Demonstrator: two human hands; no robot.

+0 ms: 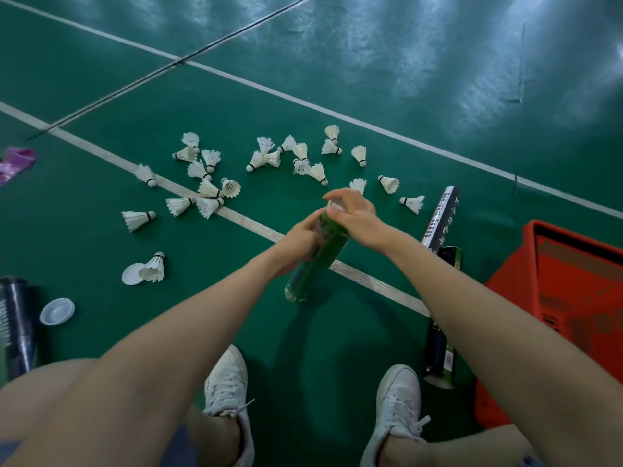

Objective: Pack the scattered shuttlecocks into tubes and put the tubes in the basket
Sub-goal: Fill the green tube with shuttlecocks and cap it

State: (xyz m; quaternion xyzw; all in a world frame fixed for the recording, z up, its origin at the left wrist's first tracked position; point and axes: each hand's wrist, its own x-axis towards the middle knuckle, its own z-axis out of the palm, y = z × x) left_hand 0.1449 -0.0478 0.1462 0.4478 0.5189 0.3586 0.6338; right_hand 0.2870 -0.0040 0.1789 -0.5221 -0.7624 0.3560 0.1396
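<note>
The left hand [300, 239] wraps around the upper part of a tilted green tube [325, 254]. The right hand [352, 212] arches over its mouth, fingertips pinching a white piece [332, 204], perhaps a shuttlecock; it is mostly hidden. Loose shuttlecocks [209, 188] lie on the floor beyond, and the red basket [529, 264] stands to the right.
</note>
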